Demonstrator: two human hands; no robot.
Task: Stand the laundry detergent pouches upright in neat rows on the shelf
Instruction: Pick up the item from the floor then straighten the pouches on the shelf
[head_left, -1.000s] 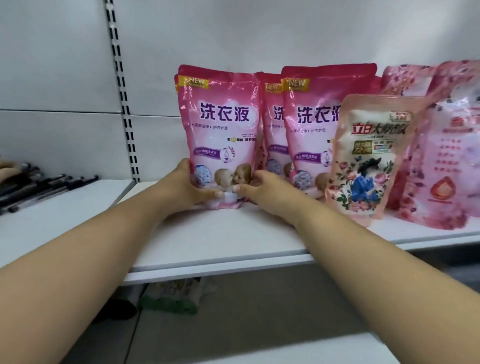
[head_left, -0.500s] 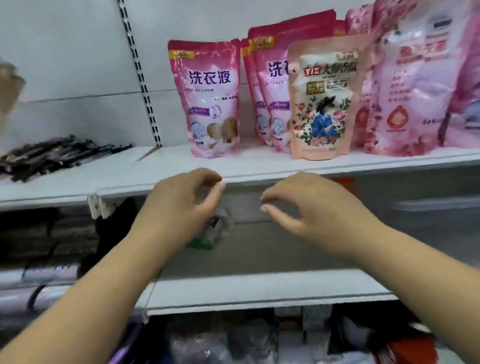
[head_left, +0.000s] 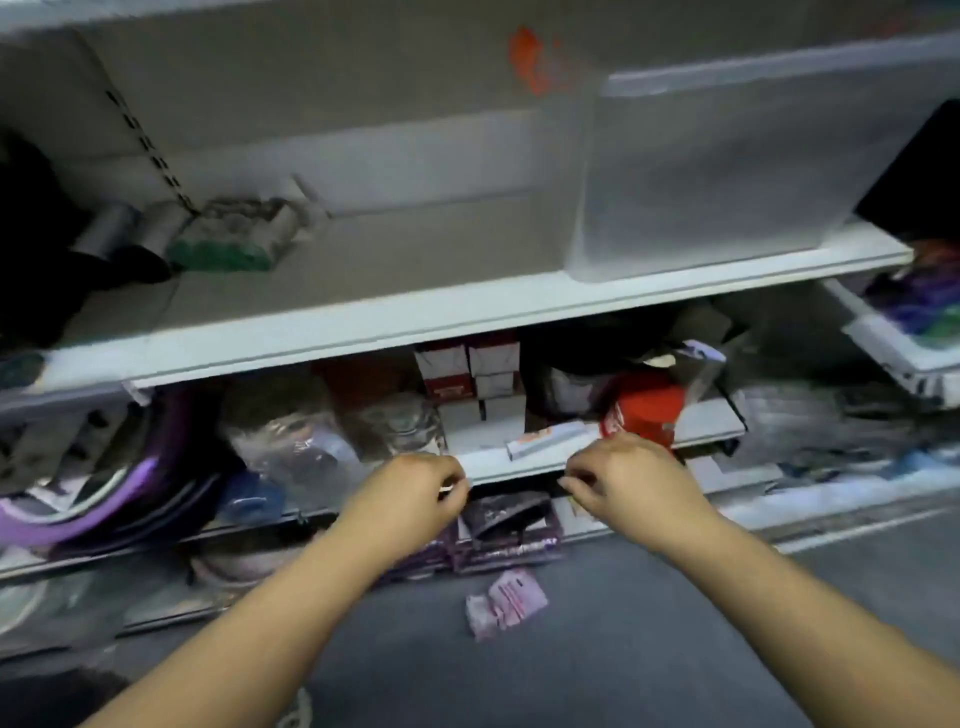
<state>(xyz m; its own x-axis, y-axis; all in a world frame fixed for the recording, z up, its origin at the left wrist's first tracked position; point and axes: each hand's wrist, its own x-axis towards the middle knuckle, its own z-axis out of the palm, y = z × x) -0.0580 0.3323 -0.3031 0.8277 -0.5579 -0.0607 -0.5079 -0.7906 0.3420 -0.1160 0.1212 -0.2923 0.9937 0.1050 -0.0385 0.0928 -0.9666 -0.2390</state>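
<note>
A small pink pouch (head_left: 506, 603) lies flat and crumpled on the grey floor (head_left: 649, 623), near the lower shelves, its long axis running left-near to right-far. The upright pouches seen half a second ago have left the view. The left hand (head_left: 410, 499) and right hand (head_left: 631, 480) hang loosely curled, holding nothing.

Both hands (head_left: 511, 491) have dropped (now empty) toward a floor pouch (head_left: 506, 603).
</note>
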